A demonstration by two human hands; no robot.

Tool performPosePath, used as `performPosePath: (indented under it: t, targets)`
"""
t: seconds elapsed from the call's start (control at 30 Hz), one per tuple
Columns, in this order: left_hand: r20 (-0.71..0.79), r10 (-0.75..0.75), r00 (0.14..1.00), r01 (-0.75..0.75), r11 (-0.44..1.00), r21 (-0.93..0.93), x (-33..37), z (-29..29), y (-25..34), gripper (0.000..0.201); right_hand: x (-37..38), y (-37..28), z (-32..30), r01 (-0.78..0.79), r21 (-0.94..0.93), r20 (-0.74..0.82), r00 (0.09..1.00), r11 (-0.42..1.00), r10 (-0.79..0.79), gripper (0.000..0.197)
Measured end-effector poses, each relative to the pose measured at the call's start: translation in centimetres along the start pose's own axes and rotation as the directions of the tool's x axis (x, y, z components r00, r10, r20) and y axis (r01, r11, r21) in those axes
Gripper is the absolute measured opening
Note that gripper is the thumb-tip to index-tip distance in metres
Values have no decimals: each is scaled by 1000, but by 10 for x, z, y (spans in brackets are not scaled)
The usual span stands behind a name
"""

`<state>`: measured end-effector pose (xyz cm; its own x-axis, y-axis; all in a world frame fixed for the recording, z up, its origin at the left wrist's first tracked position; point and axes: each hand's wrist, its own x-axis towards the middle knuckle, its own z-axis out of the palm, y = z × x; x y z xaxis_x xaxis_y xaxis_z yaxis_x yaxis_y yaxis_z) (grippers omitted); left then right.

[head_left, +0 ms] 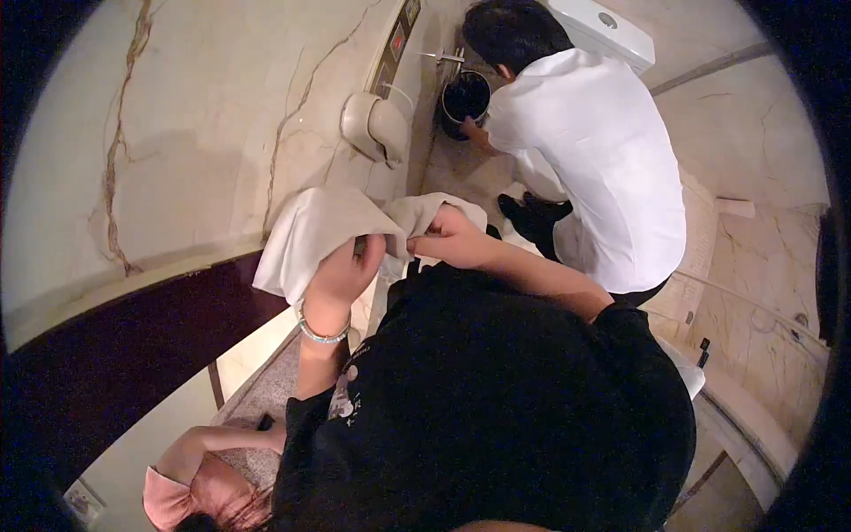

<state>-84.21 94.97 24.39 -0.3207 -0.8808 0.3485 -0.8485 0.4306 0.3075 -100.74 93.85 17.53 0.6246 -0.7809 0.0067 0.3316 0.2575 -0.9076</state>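
A white cloth [315, 232] is spread between my two hands in front of the marble wall. My left hand [346, 275], with a beaded bracelet [321, 333] at its wrist, is closed on the cloth's left part, which drapes over the fingers and partly hides them. To its right, my right hand [456, 239] pinches the other part of the cloth. The fabric hangs down on the left beside my left wrist.
Ahead on the right, a person in a white shirt [603, 168] bends with a hand at a dark bin [452, 129]. A beige dispenser [360, 122] juts from the wall beyond the cloth. Behind that person is a white cistern [603, 31]. A pink-sleeved person [166, 492] is at lower left.
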Motion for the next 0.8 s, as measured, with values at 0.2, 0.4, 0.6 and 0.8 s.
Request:
performPosePath:
  t: [0.2,0.4,0.6,0.8]
  targets:
    - [-13,41,999,-41,999,-14,-20,14,-31,16,4,48,9,19,-6,-80,997,1000,-20,21]
    - [-152,119,981,-131,989,-69,-19,26,-41,11,6,51,10,-37,21,-142,989,999,40,24]
    - [-178,168,970,-170,985,3,-16,25,-40,12,2,52,11,-48,13,-178,983,999,49,28]
    - [-136,139,981,-145,989,-35,-15,24,-39,12,0,48,16,-25,71,-225,974,997,41,29]
